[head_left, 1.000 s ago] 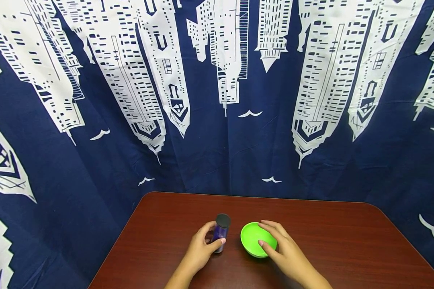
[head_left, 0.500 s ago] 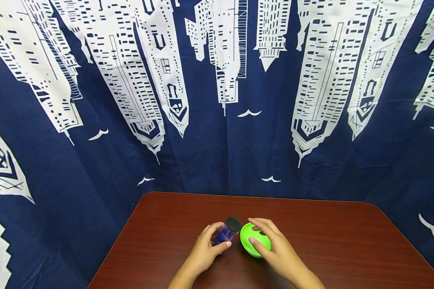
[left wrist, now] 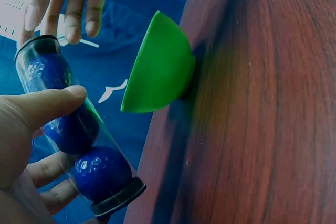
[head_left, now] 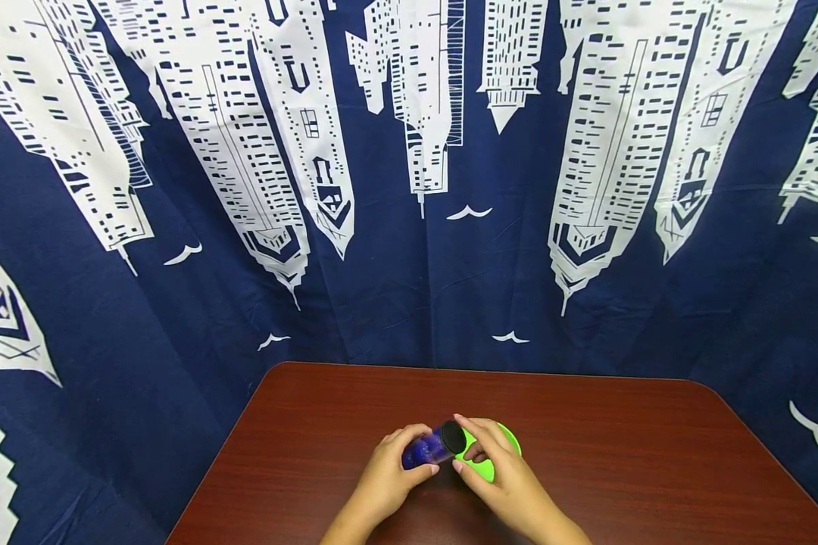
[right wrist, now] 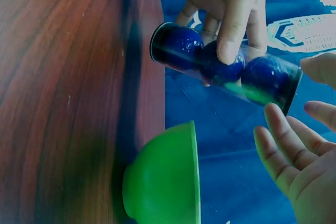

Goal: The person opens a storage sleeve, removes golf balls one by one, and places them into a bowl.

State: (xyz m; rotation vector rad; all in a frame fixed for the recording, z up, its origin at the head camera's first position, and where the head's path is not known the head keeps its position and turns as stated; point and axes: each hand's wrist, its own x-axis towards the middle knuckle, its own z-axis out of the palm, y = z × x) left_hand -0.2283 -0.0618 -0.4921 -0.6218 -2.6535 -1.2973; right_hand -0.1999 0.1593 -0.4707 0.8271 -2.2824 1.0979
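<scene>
A clear tube [head_left: 424, 451] with three dark blue, shiny balls [left wrist: 102, 174] inside leans over to the right, raised off the table. My left hand [head_left: 385, 475] grips it round the middle, thumb across its side. The black cap [head_left: 453, 437] at its upper end points toward my right hand [head_left: 507, 481]. Around that cap my right fingers spread loosely, fingertips right at its edge in the right wrist view. Below and behind the right hand, a green bowl [left wrist: 163, 69] stands upright on the table, partly hidden by that hand in the head view.
The reddish-brown wooden table [head_left: 607, 439] has rounded far corners. Behind it hangs a dark blue cloth [head_left: 382, 318] printed with white buildings and birds.
My left hand has lifted the tube from upright and tilted its cap to the right. My right hand has moved left from over the bowl to the cap.
</scene>
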